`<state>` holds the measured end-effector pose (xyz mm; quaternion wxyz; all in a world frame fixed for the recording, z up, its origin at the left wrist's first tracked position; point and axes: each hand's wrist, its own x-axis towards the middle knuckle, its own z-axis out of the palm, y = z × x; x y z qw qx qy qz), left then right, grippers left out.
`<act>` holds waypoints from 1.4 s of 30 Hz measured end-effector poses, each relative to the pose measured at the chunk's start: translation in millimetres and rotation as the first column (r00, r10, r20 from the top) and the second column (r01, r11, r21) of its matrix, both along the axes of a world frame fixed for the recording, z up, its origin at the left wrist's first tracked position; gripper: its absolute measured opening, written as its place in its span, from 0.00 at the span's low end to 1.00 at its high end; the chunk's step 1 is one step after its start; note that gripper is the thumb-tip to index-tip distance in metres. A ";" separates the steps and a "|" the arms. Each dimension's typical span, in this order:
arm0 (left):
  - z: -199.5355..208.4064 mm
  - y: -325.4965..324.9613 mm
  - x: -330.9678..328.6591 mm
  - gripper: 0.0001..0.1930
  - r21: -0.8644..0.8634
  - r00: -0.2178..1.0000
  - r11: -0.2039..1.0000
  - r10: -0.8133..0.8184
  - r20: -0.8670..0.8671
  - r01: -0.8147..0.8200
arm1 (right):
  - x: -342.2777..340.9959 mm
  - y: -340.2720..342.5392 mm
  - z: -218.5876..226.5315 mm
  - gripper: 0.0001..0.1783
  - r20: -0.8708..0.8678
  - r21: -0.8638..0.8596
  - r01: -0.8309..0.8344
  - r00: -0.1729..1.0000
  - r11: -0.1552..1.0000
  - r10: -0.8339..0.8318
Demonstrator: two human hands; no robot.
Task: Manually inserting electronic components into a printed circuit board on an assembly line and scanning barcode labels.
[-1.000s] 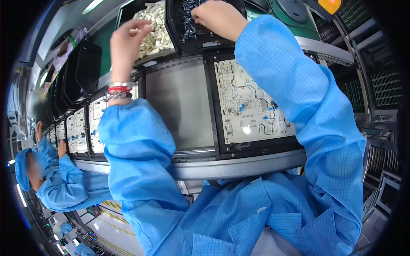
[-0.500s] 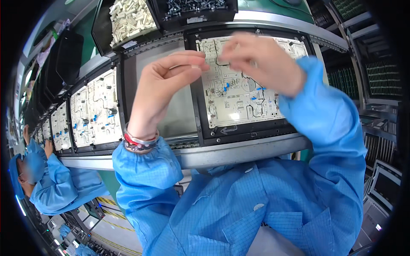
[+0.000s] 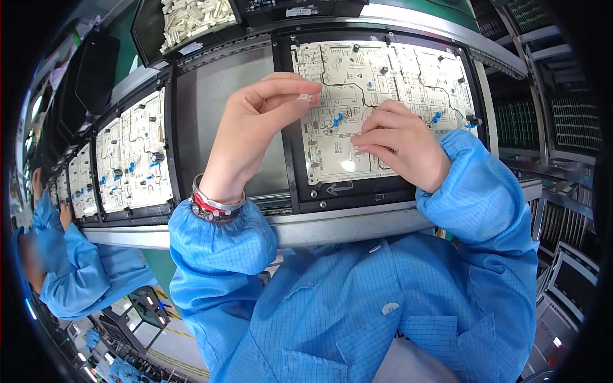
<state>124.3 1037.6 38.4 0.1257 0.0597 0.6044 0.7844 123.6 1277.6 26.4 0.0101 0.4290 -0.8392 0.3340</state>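
My left hand [image 3: 258,121] is raised over the left edge of a white circuit board [image 3: 338,163], its thumb and fingers pinching a small white pin connector [image 3: 306,97]. Lower down, my right hand [image 3: 403,142] has its fingertips closed together against the board's lower middle. Whatever those fingertips hold is too small and covered to make out. Blue parts [image 3: 338,119] and dark cylindrical capacitors [image 3: 384,70] stand on the board, which lies in a black frame [image 3: 377,200]. My right hand hides part of the board.
A black bin of white connectors [image 3: 195,22] stands beyond the rail at upper left, beside a dark bin [image 3: 297,9]. More populated boards [image 3: 133,159] line the left, where a co-worker in a blue sleeve [image 3: 86,271] works. A metal rail [image 3: 345,225] runs along my side.
My right hand has come down from the board's upper part to its lower middle. My left hand has shifted slightly right, and the white connector in its pinch now shows.
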 end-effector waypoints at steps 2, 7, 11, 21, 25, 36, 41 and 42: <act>2.8 1.4 0.9 0.10 -0.016 1.000 1.000 0.017 0.003 -0.017 | 1.2 -1.5 0.2 0.10 0.032 -0.005 0.015 0.999 1.000 -0.015; 4.7 4.7 1.3 0.11 -0.038 0.999 0.998 0.043 0.004 -0.042 | 5.0 -1.7 0.5 0.14 -0.121 0.107 -0.016 0.992 0.994 0.028; 3.4 14.5 -0.6 0.10 -0.059 0.997 0.996 0.061 -0.040 -0.063 | 14.7 -3.4 8.1 0.18 -0.374 0.213 0.041 0.927 0.976 0.042; -8.6 85.1 -37.4 0.12 -0.589 0.884 0.803 -0.208 -0.420 -0.092 | -124.4 -47.3 116.5 0.08 -0.459 0.117 0.131 0.886 0.985 -0.063; -10.6 114.1 -46.5 0.14 -0.648 0.853 0.759 -0.296 -0.429 -0.062 | -175.6 -49.5 99.3 0.06 -0.558 0.274 0.169 0.830 0.947 0.013; 1.9 109.9 -44.6 0.17 -0.788 0.824 0.596 -0.361 -0.436 -0.156 | -104.1 69.8 74.5 0.24 -0.147 -0.153 -0.186 0.975 0.971 0.164; 5.9 109.7 -52.0 0.11 -0.865 0.790 0.475 -0.463 -0.402 -0.162 | -105.1 58.9 77.1 0.23 0.170 -0.252 -0.053 0.981 0.966 0.098; 5.1 107.8 -52.9 0.11 -0.867 0.794 0.472 -0.460 -0.396 -0.159 | -106.2 55.2 77.8 0.23 0.233 -0.266 -0.027 0.968 0.964 0.091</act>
